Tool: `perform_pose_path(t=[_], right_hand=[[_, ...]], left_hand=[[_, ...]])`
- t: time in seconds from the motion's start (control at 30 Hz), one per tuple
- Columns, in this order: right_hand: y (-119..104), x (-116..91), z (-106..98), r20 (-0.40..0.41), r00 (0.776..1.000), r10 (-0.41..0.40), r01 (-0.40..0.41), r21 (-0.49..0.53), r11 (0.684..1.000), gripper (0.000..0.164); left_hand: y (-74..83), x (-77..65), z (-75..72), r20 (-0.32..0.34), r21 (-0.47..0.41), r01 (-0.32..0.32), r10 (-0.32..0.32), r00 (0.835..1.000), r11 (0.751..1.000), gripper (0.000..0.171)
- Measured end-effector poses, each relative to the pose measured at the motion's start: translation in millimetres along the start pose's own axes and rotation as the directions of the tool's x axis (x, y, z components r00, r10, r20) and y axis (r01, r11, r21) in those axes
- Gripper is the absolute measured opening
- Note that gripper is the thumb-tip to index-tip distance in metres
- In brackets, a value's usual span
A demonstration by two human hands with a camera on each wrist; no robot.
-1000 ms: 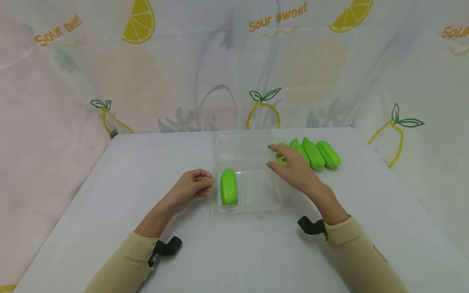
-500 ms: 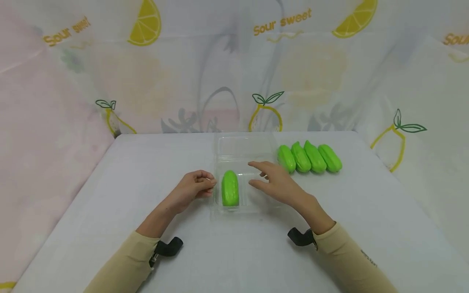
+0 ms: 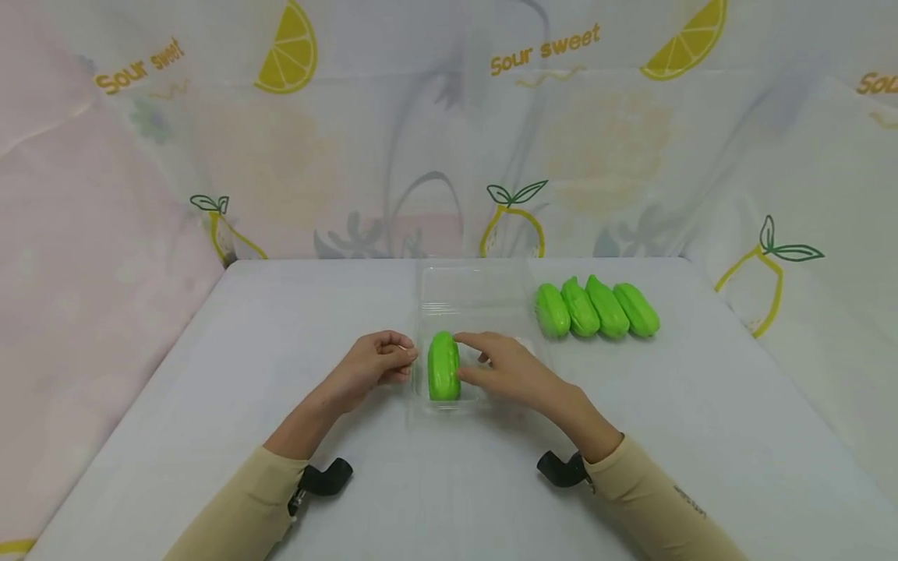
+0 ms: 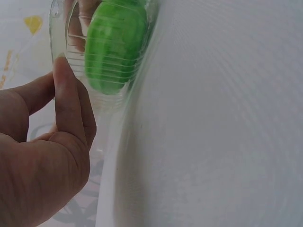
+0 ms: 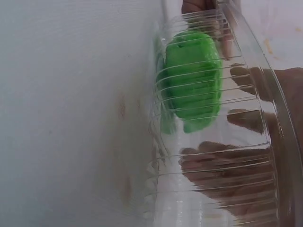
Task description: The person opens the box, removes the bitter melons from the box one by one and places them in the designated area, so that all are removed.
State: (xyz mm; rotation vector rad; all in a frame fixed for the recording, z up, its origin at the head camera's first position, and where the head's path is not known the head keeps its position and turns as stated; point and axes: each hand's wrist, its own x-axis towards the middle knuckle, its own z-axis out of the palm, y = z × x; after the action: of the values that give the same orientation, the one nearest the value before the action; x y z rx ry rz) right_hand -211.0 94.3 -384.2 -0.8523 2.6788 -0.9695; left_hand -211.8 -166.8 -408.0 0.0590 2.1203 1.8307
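A clear plastic clamshell box (image 3: 477,287) stands with its lid laid back on the white table. One plump green cucumber-like vegetable (image 3: 443,368) lies lengthwise along the box's left side, seen through the ribbed wall in both wrist views. My left hand (image 3: 372,362) pinches the left rim of the box between thumb and fingers; in the left wrist view the fingertips (image 4: 61,68) meet the clear edge. My right hand (image 3: 515,370) hovers over the box's right part, forefinger and thumb spread, tips right at the vegetable's right side. In the right wrist view its fingers show through the plastic.
Several more green vegetables (image 3: 596,308) lie side by side at the back right of the table (image 3: 210,374). A white curtain (image 3: 393,140) printed with lemons hangs behind the table's far edge. Black wrist cameras (image 3: 561,469) stick out from both sleeves.
My right hand has moved left and nearer, from beside the row of vegetables to the vegetable in the box. The left hand stays at the rim. The view has tipped slightly.
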Motion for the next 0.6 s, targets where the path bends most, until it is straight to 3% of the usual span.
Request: perform_pose_path(t=[0.6], right_hand=[[-4.2,5.8,7.7,0.062,0.998,-0.02,0.02,0.009,1.0,0.063]], left_hand=[[1.2,-1.9,0.5,0.01,0.003,-0.014,0.013,1.0,1.0,0.029]])
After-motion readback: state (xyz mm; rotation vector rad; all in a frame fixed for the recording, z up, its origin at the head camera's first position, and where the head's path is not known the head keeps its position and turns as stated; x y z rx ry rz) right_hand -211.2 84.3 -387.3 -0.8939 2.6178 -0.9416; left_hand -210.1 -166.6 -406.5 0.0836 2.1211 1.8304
